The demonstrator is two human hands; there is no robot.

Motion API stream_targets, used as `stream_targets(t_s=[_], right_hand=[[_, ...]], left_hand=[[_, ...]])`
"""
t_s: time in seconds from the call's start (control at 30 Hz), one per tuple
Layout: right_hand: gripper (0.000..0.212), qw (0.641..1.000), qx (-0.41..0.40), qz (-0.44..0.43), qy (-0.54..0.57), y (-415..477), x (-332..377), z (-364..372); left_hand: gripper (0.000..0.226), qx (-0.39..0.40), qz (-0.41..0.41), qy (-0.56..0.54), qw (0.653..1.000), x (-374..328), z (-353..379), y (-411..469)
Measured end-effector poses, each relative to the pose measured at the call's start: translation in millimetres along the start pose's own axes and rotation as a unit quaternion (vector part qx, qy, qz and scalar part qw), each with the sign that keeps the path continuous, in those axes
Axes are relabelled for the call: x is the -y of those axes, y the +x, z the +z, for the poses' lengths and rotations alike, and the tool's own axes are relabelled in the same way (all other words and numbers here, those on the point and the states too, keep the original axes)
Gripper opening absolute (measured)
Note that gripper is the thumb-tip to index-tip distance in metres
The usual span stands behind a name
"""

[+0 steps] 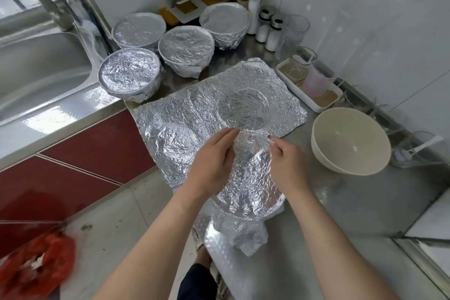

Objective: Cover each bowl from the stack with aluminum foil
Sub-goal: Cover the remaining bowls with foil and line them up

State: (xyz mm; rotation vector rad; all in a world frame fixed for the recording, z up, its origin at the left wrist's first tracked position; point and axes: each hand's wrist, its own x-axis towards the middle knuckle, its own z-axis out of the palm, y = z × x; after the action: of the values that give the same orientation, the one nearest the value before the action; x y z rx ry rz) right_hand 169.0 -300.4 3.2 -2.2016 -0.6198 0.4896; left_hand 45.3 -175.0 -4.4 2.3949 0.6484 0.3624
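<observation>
A single wide-angle camera worn on the person's head looks forward and steeply down at the grey stainless-steel counter [341, 214], close above it. Its view takes in the shiny steel sink [43, 63] at left and the white wall [365, 7] at right.

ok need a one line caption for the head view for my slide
Left hand and right hand pinch foil on a wrapped bowl; four covered bowls behind, bare bowl stack at right.
</observation>
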Motion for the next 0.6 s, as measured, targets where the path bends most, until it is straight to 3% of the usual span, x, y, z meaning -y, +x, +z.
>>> stream_targets(t_s=[0.13, 0.27, 0.4, 0.53, 0.6], right_hand=[[0.027, 0.994, -0.08, 0.056, 0.044, -14, -14, 5], [0.026, 0.983, -0.117, 0.115, 0.075, -26, -20, 15], [0.03, 0.984, -0.084, 0.132, 0.089, -32, -22, 24], [0.014, 0.985, -0.027, 0.131, 0.113, -24, -18, 16], [0.016, 0.986, -0.01, 0.117, 0.116, -17, -10, 9]], left_hand=[[0.042, 0.026, 0.027, 0.056, 0.998, -9, -11, 14], [0.048, 0.028, -0.01, 0.107, 0.994, -10, -4, 1], [0.052, 0.04, -0.055, 0.119, 0.991, -5, 12, -23], [0.053, 0.024, -0.043, 0.121, 0.991, -2, 21, -28], [0.052, 0.019, -0.037, 0.125, 0.991, 0, 22, -27]])
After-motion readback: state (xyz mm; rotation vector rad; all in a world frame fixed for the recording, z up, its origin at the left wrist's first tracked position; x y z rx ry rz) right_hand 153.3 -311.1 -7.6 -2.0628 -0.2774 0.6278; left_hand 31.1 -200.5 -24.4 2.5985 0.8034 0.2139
